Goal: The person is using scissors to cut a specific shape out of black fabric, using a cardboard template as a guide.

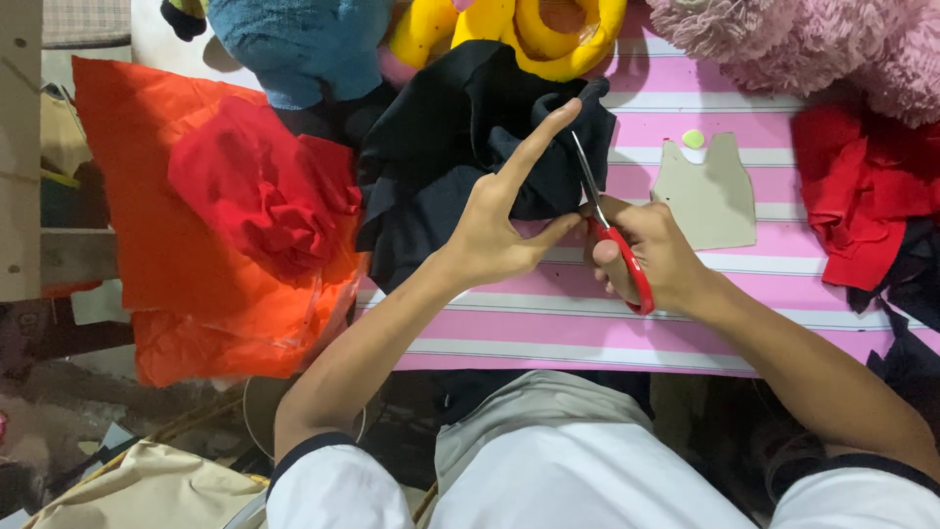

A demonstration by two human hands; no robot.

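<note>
A: hands first, quick

B: right hand (pixel 654 253) closed around the red-handled scissors (pixel 609 231), fingers through the loops, blades pointing toward the far edge of the table (pixel 587 323) and biting into the black fabric (pixel 460 147). Left hand (pixel 494 220) pinches the fabric edge just beside the blades, thumb toward the scissors, index finger stretched straight out over the cloth, the other fingers tucked under it

A: where does the fabric sit?

B: bunched at the far middle of the table, on the pink and white striped cover, its lower edge lifted in the left hand. Rest of it lies crumpled against the plush toys

A: which toys?

B: blue plush (pixel 294 44) and yellow plush (pixel 519 34) along the far edge, fluffy pink one (pixel 813 44) at the far right corner

A: anything else close to the hands?

B: flat grey cardboard pattern piece (pixel 707 194) just right of the right hand, a small pale green bit (pixel 693 138) at its top. Red cloth pile (pixel 857 191) at the right edge, darker scraps below it. Red and orange fabric (pixel 215 216) hangs off the left edge. Person wears a white top with dark sleeve trim
</note>
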